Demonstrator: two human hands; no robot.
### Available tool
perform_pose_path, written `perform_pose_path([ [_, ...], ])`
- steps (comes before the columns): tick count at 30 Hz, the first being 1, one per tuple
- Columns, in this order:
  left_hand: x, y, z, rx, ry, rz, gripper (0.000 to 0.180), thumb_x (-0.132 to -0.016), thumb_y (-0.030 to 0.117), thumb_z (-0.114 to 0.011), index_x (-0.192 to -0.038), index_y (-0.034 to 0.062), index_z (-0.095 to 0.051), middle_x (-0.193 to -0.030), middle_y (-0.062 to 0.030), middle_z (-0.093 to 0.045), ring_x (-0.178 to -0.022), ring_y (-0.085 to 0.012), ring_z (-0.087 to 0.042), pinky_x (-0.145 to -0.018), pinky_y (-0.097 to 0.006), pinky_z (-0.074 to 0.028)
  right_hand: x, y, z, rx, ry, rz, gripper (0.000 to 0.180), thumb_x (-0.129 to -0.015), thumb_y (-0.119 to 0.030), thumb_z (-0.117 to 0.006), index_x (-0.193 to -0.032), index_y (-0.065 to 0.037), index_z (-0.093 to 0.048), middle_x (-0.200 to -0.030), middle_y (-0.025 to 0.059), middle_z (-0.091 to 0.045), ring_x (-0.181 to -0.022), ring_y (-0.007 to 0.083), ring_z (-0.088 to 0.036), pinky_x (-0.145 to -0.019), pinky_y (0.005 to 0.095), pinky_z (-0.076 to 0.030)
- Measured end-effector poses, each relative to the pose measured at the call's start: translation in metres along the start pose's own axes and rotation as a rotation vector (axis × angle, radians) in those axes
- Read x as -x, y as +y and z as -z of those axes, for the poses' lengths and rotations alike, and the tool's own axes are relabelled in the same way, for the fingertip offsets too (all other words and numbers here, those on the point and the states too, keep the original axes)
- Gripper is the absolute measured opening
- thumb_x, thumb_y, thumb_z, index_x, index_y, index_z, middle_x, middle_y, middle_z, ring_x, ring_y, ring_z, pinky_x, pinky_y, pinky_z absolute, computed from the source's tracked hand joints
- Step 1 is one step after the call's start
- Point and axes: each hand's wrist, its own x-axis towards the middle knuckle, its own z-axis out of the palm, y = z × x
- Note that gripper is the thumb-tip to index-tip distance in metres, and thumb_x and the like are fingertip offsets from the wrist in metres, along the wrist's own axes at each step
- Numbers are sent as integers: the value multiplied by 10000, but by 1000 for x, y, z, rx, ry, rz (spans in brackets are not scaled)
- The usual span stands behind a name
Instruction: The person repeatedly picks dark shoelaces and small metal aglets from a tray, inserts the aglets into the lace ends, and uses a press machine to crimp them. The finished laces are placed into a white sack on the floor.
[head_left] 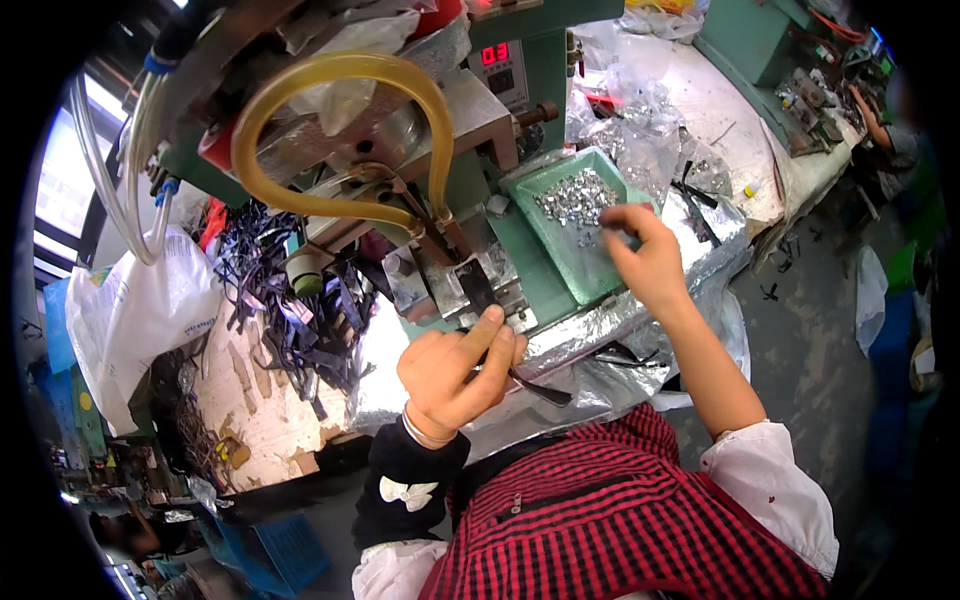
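My left hand (455, 370) pinches a dark flat strap piece (478, 290) and holds it on the metal plate of a green press machine (520, 75), just under its tool head. A black strap end (545, 390) trails out below the hand. My right hand (645, 260) reaches into a green tray (590, 275) that holds a heap of several small silver metal parts (578, 198); its fingertips are closed at the edge of the heap, on something too small to make out.
A yellow hose (340, 70) loops over the machine. A pile of dark straps (290, 300) and a white plastic bag (140, 310) lie to the left. Clear bags (640, 120) sit behind the tray. Another person (895, 130) works at a far bench.
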Motion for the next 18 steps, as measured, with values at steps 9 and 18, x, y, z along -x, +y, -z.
perform_pose_path([
  [9, 6, 41, 13, 136, -51, 442, 390, -716, -43, -808, -1090, 2, -709, -1161, -203, -727, -857, -255, -737, -732, -324, -583, 2, 2, -27, 482, 53, 66, 173, -752, -152, -789, -869, -74, -686, -894, 97, -621, -920, 333, -624, -787, 455, -496],
  [18, 36, 8, 129, -573, 238, 730, 182, -847, -101, -707, -1003, -7, -712, -949, -96, -710, -854, -216, -625, -793, -294, -480, 14, -9, -17, -22, 69, 76, 114, -852, 19, -666, -964, 2, -677, -902, 74, -701, -819, 170, -671, -795, 294, -514],
])
